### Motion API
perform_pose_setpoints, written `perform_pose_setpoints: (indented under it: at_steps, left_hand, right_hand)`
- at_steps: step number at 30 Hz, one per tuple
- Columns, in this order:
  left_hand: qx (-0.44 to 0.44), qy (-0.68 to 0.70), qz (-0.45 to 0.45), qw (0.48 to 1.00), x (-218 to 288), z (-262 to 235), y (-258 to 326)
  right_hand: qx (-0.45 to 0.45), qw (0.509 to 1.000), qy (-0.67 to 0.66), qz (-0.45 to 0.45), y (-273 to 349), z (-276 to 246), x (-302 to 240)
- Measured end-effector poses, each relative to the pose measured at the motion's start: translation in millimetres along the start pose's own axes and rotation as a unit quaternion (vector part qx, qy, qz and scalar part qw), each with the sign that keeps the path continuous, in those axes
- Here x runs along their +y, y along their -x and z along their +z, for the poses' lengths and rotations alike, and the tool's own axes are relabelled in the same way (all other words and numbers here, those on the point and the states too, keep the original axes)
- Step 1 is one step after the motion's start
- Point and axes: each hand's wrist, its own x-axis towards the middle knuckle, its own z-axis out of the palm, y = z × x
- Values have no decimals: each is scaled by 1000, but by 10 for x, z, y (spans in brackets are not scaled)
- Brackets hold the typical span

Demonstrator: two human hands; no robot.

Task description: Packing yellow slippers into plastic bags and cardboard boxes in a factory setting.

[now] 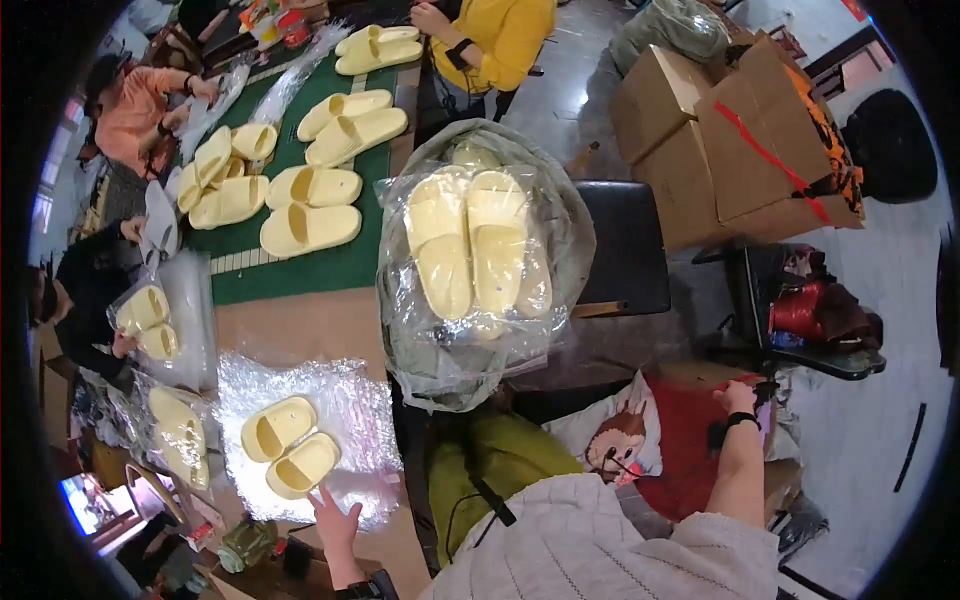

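Note:
My left hand (335,525) is open, its fingers spread, with the fingertips at the lower slipper of a pale yellow pair (303,466). That pair lies on a stack of shiny clear plastic bags (365,430) at the table's near edge. Out to the right, my right hand (737,396) has its fingers curled beside a red cloth (690,440); whatever they hold is too small to make out. In front of me, a pair of yellow slippers in clear plastic (442,260) lies on top of a big grey-green plastic sack (400,350).
More yellow slippers (310,230) lie on a green mat (240,285). Co-workers in orange (135,110), black and yellow (515,40) sit around the table. A dark chair (625,240) stands behind the sack. Cardboard boxes (670,170) and a printed cushion (620,430) are right.

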Motion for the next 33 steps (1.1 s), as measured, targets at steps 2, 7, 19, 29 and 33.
perform_pose_setpoints:
  at_steps: [2, 7, 19, 29, 33]
  left_hand:
    - [-12, 8, 39, 999, 356, -204, -45]
    - [-44, 6, 186, 982, 1143, -476, -321]
    - [-29, 113, 205, 972, 2388, -647, -735]
    - [-154, 394, 120, 898, 2360, -53, -1247]
    - [-127, 485, 36, 865, 2438, 167, -1489]
  right_hand:
    - [11, 1000, -2, -3, -96, 120, 170]
    - [52, 999, -5, 13, -35, 514, 602]
    - [67, 969, 46, 234, -22, 1343, 1048]
    - [213, 707, -511, -440, 805, -1305, -2493]
    - [170, 695, -525, -461, 552, -1821, -3640]
